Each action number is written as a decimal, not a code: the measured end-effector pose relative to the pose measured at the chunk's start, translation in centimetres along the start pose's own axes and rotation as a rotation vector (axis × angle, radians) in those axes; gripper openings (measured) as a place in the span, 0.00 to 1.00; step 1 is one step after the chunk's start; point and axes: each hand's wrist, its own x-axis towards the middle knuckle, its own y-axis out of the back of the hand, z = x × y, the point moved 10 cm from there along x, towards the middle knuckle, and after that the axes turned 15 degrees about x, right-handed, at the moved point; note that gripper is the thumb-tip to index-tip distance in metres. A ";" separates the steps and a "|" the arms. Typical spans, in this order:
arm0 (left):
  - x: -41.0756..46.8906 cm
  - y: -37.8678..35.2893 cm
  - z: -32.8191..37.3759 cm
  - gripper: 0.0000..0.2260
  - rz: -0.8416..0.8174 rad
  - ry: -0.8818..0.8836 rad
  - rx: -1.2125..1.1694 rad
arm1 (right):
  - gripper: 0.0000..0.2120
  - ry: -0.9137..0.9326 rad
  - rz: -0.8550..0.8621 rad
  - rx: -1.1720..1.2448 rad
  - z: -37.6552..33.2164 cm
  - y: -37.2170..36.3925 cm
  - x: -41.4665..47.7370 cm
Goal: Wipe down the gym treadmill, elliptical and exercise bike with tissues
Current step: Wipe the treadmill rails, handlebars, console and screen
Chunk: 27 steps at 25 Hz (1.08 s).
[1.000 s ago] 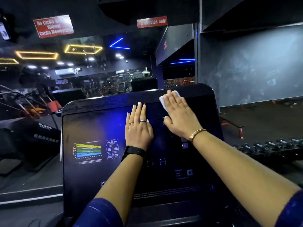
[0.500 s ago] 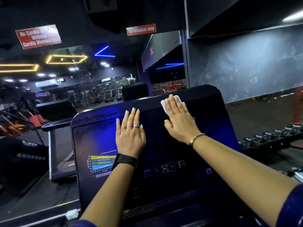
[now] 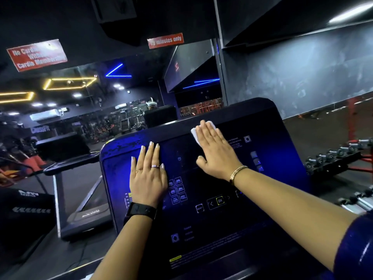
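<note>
The treadmill's dark console screen fills the middle of the view, lit blue, with icons and an OK button showing. My right hand lies flat with straight fingers near the screen's top edge, pressing a white tissue against it; only the tissue's edges peek out past the fingertips. My left hand rests flat and empty on the left half of the screen, fingers straight, with two rings and a black watch on the wrist.
A second treadmill stands to the left, and another dark machine sits at the far left. A rack of dumbbells runs along the right. A mirror wall ahead reflects the gym.
The view has swung left and down, so the console sits further right in frame. Both hands stay flat on the screen, the right one still over the tissue near the top edge.
</note>
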 end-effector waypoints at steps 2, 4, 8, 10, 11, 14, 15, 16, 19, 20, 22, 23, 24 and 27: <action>-0.2 0.3 -0.3 0.25 0.016 -0.039 0.003 | 0.39 0.189 -0.084 -0.048 -0.9 -0.5 -0.8; -0.4 0.5 -0.6 0.25 0.024 -0.065 0.011 | 0.38 0.316 -0.131 -0.116 0.0 -0.2 -1.8; -1.0 0.4 -1.8 0.25 0.008 -0.058 0.013 | 0.37 0.087 -0.030 -0.054 1.9 1.2 -0.5; -1.0 0.4 -2.0 0.25 0.003 -0.056 0.014 | 0.38 -0.031 0.022 0.016 0.3 0.7 0.5; -1.0 0.4 -2.0 0.25 0.000 -0.057 0.012 | 0.38 -0.032 0.009 0.020 -0.7 -0.1 0.6; -1.2 0.4 -2.3 0.25 0.000 -0.057 -0.001 | 0.38 0.195 -0.110 -0.047 -2.5 -1.4 -0.7; -1.3 0.4 -2.5 0.25 0.002 -0.056 -0.005 | 0.37 0.277 -0.139 -0.088 -2.2 -1.2 -1.3; -1.5 0.4 -2.6 0.25 0.005 -0.053 -0.007 | 0.37 0.326 -0.155 -0.146 -1.7 -1.0 -1.7; -1.7 0.5 -2.9 0.25 0.005 -0.023 -0.003 | 0.37 0.176 -0.102 -0.168 -0.2 0.0 -0.8; -1.7 0.5 -2.8 0.25 0.000 -0.020 -0.002 | 0.37 0.072 -0.059 -0.113 -0.3 0.3 -0.1; -2.0 0.5 -2.8 0.25 -0.003 -0.020 -0.005 | 0.38 -0.043 0.000 -0.007 -2.0 -0.2 0.9; -2.1 0.5 -3.0 0.25 -0.003 -0.017 -0.004 | 0.38 -0.023 -0.007 0.004 -3.4 -0.9 1.1; -2.2 0.5 -3.2 0.25 -0.002 -0.012 -0.004 | 0.38 0.048 -0.036 -0.010 -4.9 -1.8 1.2; -2.4 0.5 -3.6 0.25 0.007 0.006 -0.007 | 0.36 0.367 -0.142 -0.093 -7.6 -3.0 -0.2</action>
